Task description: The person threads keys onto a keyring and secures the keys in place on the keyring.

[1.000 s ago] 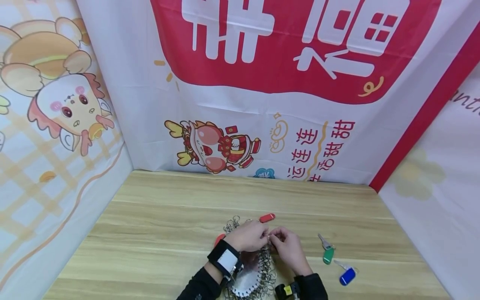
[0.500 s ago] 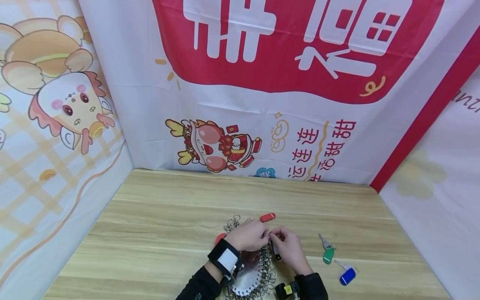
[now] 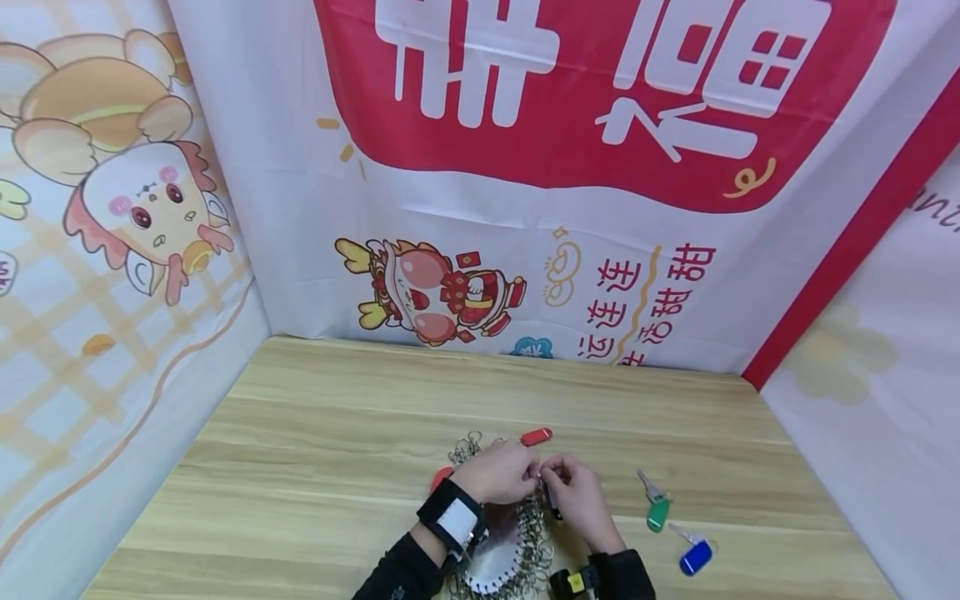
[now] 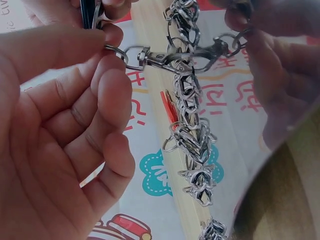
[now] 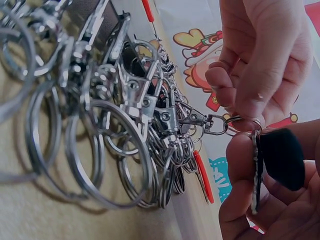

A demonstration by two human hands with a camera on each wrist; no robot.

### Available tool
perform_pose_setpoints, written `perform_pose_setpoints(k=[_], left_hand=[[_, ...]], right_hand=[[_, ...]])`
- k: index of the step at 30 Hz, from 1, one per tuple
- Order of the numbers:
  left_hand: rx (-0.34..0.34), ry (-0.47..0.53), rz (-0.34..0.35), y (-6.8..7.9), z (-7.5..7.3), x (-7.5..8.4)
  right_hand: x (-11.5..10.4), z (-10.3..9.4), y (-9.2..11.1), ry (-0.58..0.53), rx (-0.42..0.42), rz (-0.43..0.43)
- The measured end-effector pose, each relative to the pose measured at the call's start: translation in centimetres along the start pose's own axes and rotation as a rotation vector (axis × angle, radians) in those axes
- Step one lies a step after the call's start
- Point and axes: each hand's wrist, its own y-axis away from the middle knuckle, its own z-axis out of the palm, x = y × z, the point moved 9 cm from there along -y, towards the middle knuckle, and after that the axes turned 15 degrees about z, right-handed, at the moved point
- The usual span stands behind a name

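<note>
A shiny metal plate (image 3: 491, 560) with holes round its rim lies on the table, hung with several swivel clasps and split rings (image 5: 107, 155). Over its far right edge, my left hand (image 3: 495, 472) pinches the split ring (image 5: 242, 121) of one clasp (image 5: 197, 118) between thumb and forefinger. My right hand (image 3: 577, 492) meets it there, its fingers holding a key (image 5: 256, 172) with a black tag (image 5: 282, 157). Key and ring come together at the fingertips. In the left wrist view the mirror-like plate (image 4: 292, 185) reflects the left hand and clasp.
Beyond the plate lies a red key tag (image 3: 536, 437), and another red piece (image 3: 441, 478) shows left of the left wrist. To the right are a key with a green tag (image 3: 657, 514) and one with a blue tag (image 3: 696, 557). Printed cloth (image 3: 450, 200) hangs behind the table.
A black tag has come into sight below my right fingers since a second ago. Both hands stay in nearly the same place; the head view has shifted slightly.
</note>
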Motion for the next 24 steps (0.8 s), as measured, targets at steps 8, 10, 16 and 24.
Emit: perform_pose_setpoints(k=[8, 10, 16, 24], left_hand=[[-0.005, -0.019, 0.017, 0.11, -0.16, 0.20], [-0.008, -0.024, 0.022, 0.12, -0.22, 0.31], [-0.019, -0.046, 0.024, 0.14, -0.21, 0.53], [-0.027, -0.076, 0.024, 0.15, -0.24, 0.65]], right_hand=[[-0.20, 0.02, 0.20, -0.002, 0.008, -0.020], [-0.32, 0.00, 0.31, -0.003, 0.002, -0.026], [-0.23, 0.02, 0.36, -0.029, -0.017, -0.014], [-0.24, 0.12, 0.50, -0.064, -0.046, -0.003]])
